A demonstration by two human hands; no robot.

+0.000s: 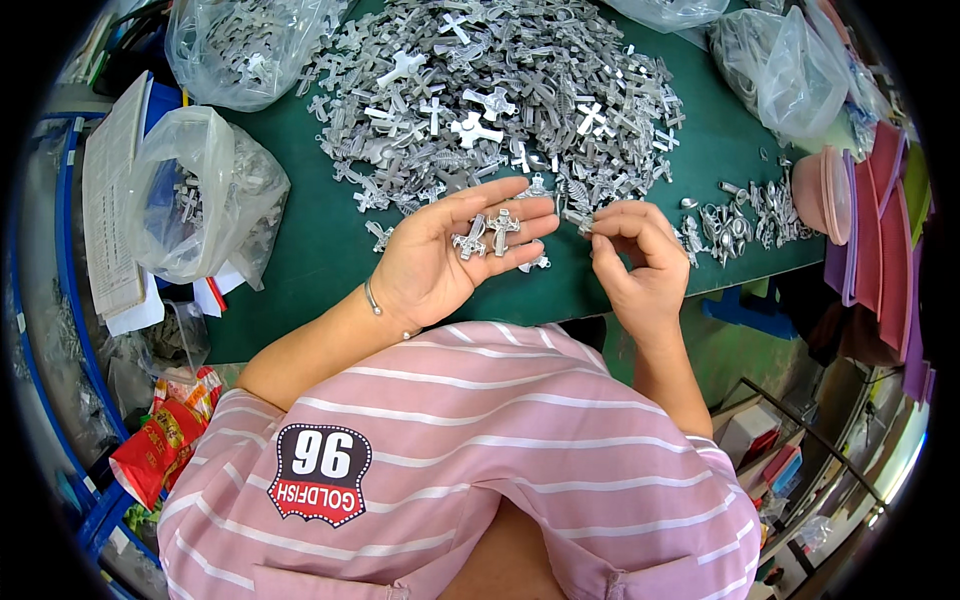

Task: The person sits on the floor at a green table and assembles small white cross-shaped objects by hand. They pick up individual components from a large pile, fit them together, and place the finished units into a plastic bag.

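My left hand (430, 250) is palm up over the near side of the green table, fingers stretched out. It holds several silver cross pendants (502, 231) lying loose on its palm and fingers. To its right, my right hand (645, 265) pinches a small silver metal charm (578, 219) between thumb and fingertips; its exact shape is partly hidden. A few more pendants (537, 187) lie on the table behind and beneath the left fingers. Just beyond both hands rises a wide heap of silver crosses and charms (490, 105).
Smaller groups of metal pieces (725, 228) lie at the right, next to stacked pink trays (820, 195). Plastic bags of metal parts stand at the left (185, 150), back left (240, 50) and back right (790, 75). A clipboard with paper (112, 180) leans at far left.
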